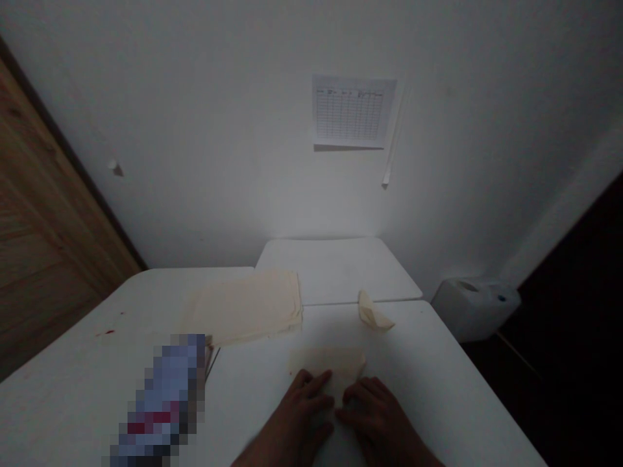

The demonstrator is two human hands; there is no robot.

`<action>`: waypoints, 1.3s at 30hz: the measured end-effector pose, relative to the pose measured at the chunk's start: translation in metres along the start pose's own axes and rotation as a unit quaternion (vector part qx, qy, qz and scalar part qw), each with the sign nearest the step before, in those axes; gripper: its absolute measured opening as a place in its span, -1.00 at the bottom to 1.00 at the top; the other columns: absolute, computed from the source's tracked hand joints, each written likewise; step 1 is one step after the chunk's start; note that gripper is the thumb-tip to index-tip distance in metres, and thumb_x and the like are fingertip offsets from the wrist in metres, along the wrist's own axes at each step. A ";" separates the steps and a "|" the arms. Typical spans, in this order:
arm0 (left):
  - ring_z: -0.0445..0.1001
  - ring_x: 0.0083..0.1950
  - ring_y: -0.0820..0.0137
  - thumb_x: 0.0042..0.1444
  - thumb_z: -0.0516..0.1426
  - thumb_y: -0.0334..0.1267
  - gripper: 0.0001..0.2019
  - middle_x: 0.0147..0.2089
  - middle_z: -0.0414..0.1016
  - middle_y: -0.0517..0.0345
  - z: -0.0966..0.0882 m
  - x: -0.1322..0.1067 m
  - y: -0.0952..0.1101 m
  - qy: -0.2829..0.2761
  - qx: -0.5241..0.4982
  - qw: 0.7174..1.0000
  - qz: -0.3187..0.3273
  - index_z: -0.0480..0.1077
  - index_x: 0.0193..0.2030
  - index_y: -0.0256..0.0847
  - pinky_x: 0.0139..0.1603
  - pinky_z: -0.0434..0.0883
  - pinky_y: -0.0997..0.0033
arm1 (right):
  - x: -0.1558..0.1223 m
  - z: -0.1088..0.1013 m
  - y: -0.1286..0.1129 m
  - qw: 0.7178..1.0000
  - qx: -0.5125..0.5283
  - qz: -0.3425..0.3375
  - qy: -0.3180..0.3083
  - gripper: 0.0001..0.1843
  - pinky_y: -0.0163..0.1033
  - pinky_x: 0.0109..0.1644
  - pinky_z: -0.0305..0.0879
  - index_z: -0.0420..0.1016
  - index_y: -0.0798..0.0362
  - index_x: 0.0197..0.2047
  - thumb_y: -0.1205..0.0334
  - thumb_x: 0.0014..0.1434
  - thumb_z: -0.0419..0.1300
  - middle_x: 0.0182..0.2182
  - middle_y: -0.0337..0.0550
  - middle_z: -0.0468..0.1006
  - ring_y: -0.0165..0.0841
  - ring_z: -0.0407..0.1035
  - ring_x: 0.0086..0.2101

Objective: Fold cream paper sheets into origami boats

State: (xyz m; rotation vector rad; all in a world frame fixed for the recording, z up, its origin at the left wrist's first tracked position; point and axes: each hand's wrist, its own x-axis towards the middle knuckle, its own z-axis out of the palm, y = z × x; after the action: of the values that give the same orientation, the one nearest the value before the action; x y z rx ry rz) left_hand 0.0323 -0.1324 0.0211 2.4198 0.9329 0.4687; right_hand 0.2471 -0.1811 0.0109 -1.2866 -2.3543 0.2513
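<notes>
A thin beige sheet [327, 358] lies on the white table in front of me; whether it is paper or pastry I cannot tell. My left hand [307, 410] rests on its near left part, fingers stretched and apart. At its near right corner is my right hand [374, 410], fingers curled in and closed against the sheet's edge. The near part of the sheet is hidden under both hands. Just beyond the right hand lies a small folded beige piece [374, 315]. To the far left is a stack of similar beige sheets [250, 305].
A blurred-out, bluish item [168, 395] with a red band lies at the table's left. Small red marks [109, 332] dot the tabletop there. Behind stands a wall with a printed chart [354, 111]. A white container [474, 308] is beyond the right edge, a wooden door [43, 194] at left.
</notes>
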 end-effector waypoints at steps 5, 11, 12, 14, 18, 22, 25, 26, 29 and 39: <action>0.22 0.26 0.11 0.01 0.20 -0.45 -0.65 0.32 0.25 0.14 -0.004 0.001 0.004 -0.016 0.006 1.000 -0.017 0.48 -0.06 -0.04 0.20 0.26 0.03 | -0.001 0.002 0.000 1.000 0.011 -0.001 0.011 -0.71 -0.16 -0.04 0.23 0.52 -0.08 -0.09 0.40 0.14 0.16 -0.16 -0.14 0.50 -0.26 0.32 -0.15; 0.22 0.24 0.14 0.04 0.17 -0.45 -0.69 0.30 0.28 0.18 -0.006 0.000 0.005 -0.024 0.019 1.000 0.001 0.46 -0.08 -0.06 0.21 0.24 0.05 | 0.001 -0.001 -0.002 1.000 0.020 0.003 0.017 -0.75 -0.17 -0.03 0.25 0.52 -0.05 -0.10 0.37 0.17 0.15 -0.15 -0.13 0.50 -0.26 0.32 -0.12; 0.23 0.24 0.15 0.04 0.16 -0.46 -0.69 0.30 0.29 0.17 -0.006 0.000 0.005 -0.020 0.019 1.000 0.006 0.46 -0.08 -0.06 0.21 0.25 0.05 | 0.001 -0.001 -0.002 1.000 0.018 0.004 0.015 -0.75 -0.16 -0.01 0.25 0.51 -0.06 -0.09 0.37 0.17 0.16 -0.15 -0.13 0.51 -0.26 0.32 -0.12; 0.25 0.21 0.15 0.03 0.16 -0.47 -0.70 0.28 0.31 0.17 -0.006 0.000 0.005 -0.016 0.016 1.000 0.011 0.47 -0.11 -0.07 0.18 0.27 0.07 | 0.001 -0.001 -0.001 1.000 0.016 0.008 0.010 -0.73 -0.14 0.02 0.24 0.51 -0.07 -0.08 0.37 0.17 0.16 -0.13 -0.14 0.50 -0.25 0.32 -0.10; 0.27 0.18 0.16 0.03 0.16 -0.46 -0.71 0.27 0.33 0.16 -0.007 0.001 0.008 -0.024 0.016 1.000 0.006 0.47 -0.12 -0.08 0.13 0.31 0.12 | 0.000 0.001 0.000 1.000 0.015 0.003 0.018 -0.71 -0.15 0.01 0.25 0.51 -0.08 -0.07 0.39 0.16 0.15 -0.13 -0.14 0.50 -0.25 0.32 -0.10; 0.28 0.16 0.14 0.03 0.17 -0.44 -0.75 0.26 0.34 0.16 -0.008 0.001 0.008 -0.023 0.018 1.000 0.003 0.47 -0.14 -0.08 0.14 0.30 0.10 | -0.001 0.001 0.001 1.000 0.015 0.002 0.022 -0.67 -0.15 0.04 0.23 0.51 -0.07 -0.07 0.42 0.11 0.16 -0.11 -0.14 0.50 -0.24 0.31 -0.08; 0.30 0.14 0.16 0.06 0.15 -0.44 -0.74 0.23 0.37 0.15 -0.007 0.000 0.008 -0.019 0.017 0.999 0.024 0.46 -0.12 -0.08 0.13 0.30 0.13 | 0.000 0.001 0.001 1.000 0.014 -0.004 0.024 -0.68 -0.14 0.01 0.23 0.51 -0.06 -0.08 0.43 0.12 0.15 -0.12 -0.14 0.50 -0.24 0.32 -0.10; 0.29 0.14 0.17 0.07 0.14 -0.45 -0.73 0.22 0.37 0.15 -0.007 0.000 0.008 -0.018 0.019 0.999 0.027 0.46 -0.10 -0.08 0.14 0.30 0.14 | 0.000 0.001 0.001 1.000 0.014 -0.005 0.024 -0.69 -0.14 0.00 0.23 0.50 -0.06 -0.09 0.43 0.12 0.15 -0.12 -0.14 0.50 -0.24 0.32 -0.11; 0.27 0.15 0.17 0.06 0.14 -0.47 -0.72 0.22 0.37 0.17 -0.006 0.000 0.009 -0.022 0.028 0.999 0.020 0.46 -0.11 -0.08 0.17 0.28 0.14 | 0.000 0.001 0.001 1.000 0.010 -0.004 0.020 -0.71 -0.14 -0.02 0.23 0.50 -0.06 -0.09 0.41 0.14 0.15 -0.13 -0.14 0.50 -0.24 0.32 -0.13; 0.24 0.20 0.16 0.00 0.16 -0.51 -0.68 0.29 0.28 0.17 -0.010 0.002 0.013 -0.031 0.021 0.999 -0.010 0.45 -0.11 -0.09 0.19 0.27 0.10 | 0.000 0.002 0.001 0.999 -0.015 -0.032 -0.003 -0.76 -0.13 0.01 0.20 0.49 -0.08 -0.09 0.35 0.18 0.18 -0.10 -0.13 0.48 -0.24 0.30 -0.10</action>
State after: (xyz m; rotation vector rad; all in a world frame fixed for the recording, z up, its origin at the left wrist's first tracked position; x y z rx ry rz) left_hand 0.0356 -0.1360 0.0367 2.4466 0.9479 0.3668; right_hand 0.2468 -0.1803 0.0092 -1.2243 -2.4082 0.2000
